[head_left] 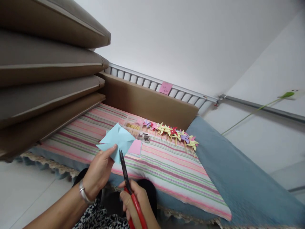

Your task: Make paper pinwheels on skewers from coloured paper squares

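Observation:
My left hand (101, 170) pinches a light blue square of paper (118, 138), thumb on top, with slits cut in from its corners. In my right hand (137, 200) is a pair of scissors (125, 171) with red handles and dark blades. The blades look closed, their tips at the paper's lower edge, close to my left thumb; whether they touch it I cannot tell. Behind the paper lie a stack of pink and blue paper sheets (135, 148) and a clear plastic box (133, 125) of yellowish pieces. Some small dark metal items (145, 137) sit beside the box.
Several colourful paper pinwheels (175, 132) on sticks lie in a row on the striped cloth (171, 168). Large brown cushions (50, 60) are stacked at the left. A brown board (147, 100) stands before the white radiator (133, 78), which bears a pink note (165, 88).

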Demonstrator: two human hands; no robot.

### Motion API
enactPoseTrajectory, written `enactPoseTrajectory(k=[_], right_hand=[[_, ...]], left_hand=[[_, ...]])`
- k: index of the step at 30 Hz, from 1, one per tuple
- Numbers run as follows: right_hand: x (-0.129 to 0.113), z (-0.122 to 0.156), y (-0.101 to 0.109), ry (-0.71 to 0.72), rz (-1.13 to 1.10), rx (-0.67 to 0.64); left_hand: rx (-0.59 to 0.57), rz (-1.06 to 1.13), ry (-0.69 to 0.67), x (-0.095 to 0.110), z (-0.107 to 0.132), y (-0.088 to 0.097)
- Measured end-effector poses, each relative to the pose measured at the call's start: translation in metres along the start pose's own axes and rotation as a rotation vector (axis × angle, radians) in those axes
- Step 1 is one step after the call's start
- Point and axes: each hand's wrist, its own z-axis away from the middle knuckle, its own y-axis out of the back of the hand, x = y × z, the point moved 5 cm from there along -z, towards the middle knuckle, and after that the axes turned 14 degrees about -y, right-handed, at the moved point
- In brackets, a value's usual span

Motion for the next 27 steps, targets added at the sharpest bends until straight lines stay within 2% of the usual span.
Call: enactPoseTrajectory(k=[6, 12, 23, 27], right_hand=[[-0.003, 0.003, 0.005, 0.013, 0.039, 0.075], [0.000, 0.007, 0.013, 0.016, 0.099, 0.175], [-0.016, 0.029, 0.024, 0.140, 0.242, 0.217], [-0.015, 0.029, 0.025, 0.125, 0.229, 0.216]], left_hand=[[-0.059, -0.007, -0.013, 0.005, 0.004, -0.007], [-0.069, -0.040, 0.010, 0.002, 0.009, -0.010], [-0.065, -0.010, 0.068, -0.002, 0.018, -0.013], [-0.066, 0.006, 0.086, -0.003, 0.020, -0.012]])
